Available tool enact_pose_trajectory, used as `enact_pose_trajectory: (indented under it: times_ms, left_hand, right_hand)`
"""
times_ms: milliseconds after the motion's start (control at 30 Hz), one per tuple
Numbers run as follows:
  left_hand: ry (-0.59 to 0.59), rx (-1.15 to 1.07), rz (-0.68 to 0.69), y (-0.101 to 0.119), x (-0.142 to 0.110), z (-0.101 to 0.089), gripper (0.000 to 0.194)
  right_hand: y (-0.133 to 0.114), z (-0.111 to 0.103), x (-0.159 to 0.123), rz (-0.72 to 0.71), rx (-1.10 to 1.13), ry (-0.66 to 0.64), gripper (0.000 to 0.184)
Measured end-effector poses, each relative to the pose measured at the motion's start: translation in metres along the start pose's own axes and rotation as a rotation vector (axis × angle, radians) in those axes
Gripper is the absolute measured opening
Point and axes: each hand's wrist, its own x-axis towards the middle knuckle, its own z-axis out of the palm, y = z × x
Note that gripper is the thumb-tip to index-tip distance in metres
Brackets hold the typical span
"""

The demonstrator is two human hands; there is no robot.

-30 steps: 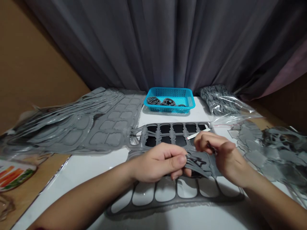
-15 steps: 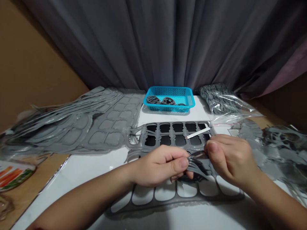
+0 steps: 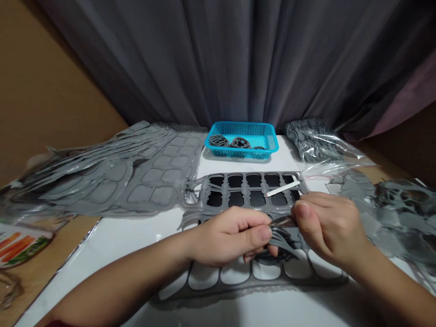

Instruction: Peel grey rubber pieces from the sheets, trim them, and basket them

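Note:
My left hand [image 3: 238, 236] is closed in a pinch around a bunch of thin grey rubber strips [image 3: 284, 243]. Their loose ends fan out to the right below the fingertips. Close by on the right, my right hand [image 3: 329, 222] is closed in a fist with the thumb on top. Something thin and dark spans the gap between the two hands, but what the fist holds is hidden. Beneath both hands lies a grey rubber sheet [image 3: 235, 287] with rows of rounded cut-outs. Beyond it is another grey moulded sheet [image 3: 240, 195] with black showing in its openings, and a white stick [image 3: 283, 188] rests across it.
A blue basket [image 3: 242, 154] with several bundles of grey rings stands at the back. Grey sheets [image 3: 153, 181] are piled at left. A clear bag [image 3: 316, 145] of dark pieces sits back right, near grey scraps [image 3: 384, 218]. A carrot-printed item [image 3: 23, 245] lies left.
Both hands stay close together over the sheet, with the left fingertips slightly further right. The strips in the left hand have shifted a little. The view has moved slightly.

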Motion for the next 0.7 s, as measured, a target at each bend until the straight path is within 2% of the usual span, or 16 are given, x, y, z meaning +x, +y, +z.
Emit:
enact_pose_trajectory:
  times_ms: [233, 300, 400, 500, 567, 700]
  left_hand:
    - [0.020, -0.009, -0.010, 0.0000, -0.0007, 0.0007, 0.042]
    - [0.023, -0.026, -0.014, -0.0003, -0.0008, 0.0006, 0.041]
    - [0.024, -0.054, -0.009, -0.0019, -0.0005, 0.0007, 0.040]
    - [0.039, -0.081, 0.002, -0.0039, 0.0006, 0.0011, 0.040]
    - [0.054, -0.106, -0.003, -0.0048, 0.0014, 0.0012, 0.039]
    - [0.016, -0.147, -0.037, -0.0042, 0.0011, 0.0004, 0.041]
  right_hand:
    - [0.0022, 0.0009, -0.0021, 0.001, -0.024, 0.015, 0.040]
    - [0.0037, 0.0007, -0.0026, 0.057, 0.043, 0.024, 0.040]
    - [0.0055, 0.0001, -0.0016, 0.238, 0.262, 0.013, 0.044]
    - [0.0057, 0.0006, 0.0004, 0.413, 0.539, -0.103, 0.050]
    - [0.0054, 0.0023, 0.0009, 0.442, 0.760, -0.241, 0.053]
    - [0.0062, 0.0100, 0.0003, 0.459, 1.201, -0.499, 0.034]
